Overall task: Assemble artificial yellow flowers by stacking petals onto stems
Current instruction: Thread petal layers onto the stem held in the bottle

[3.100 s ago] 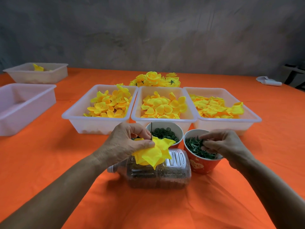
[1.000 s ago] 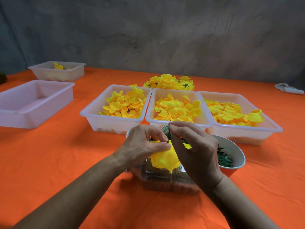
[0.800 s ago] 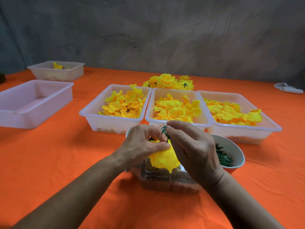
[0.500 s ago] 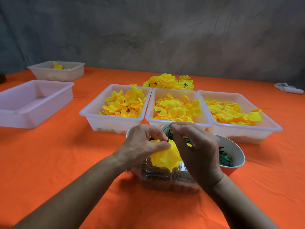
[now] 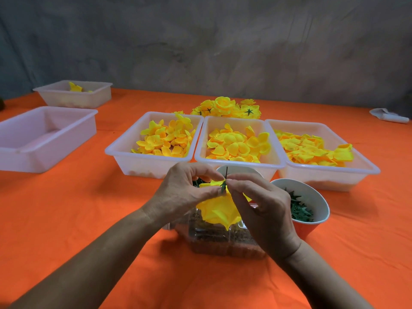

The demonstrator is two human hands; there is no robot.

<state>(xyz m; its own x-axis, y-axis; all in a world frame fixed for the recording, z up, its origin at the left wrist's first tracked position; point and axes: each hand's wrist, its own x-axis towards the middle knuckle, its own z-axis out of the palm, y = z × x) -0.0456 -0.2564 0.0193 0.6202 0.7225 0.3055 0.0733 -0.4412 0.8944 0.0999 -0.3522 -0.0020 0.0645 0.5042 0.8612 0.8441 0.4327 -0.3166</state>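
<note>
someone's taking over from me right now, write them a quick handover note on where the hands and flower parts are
Left hand grips the half-built yellow flower, held upside down with the thin stem pointing up.
Right hand pinches a green star-shaped calyx on the stem, against the petals.
Three petal trays sit just behind the hands; the red cup of green calyxes is to the right.
Done: petals stacked on this stem; finished flowers are piled behind the trays.
Left: seat the calyx fully, set the flower with the pile, start the next stem.
</note>
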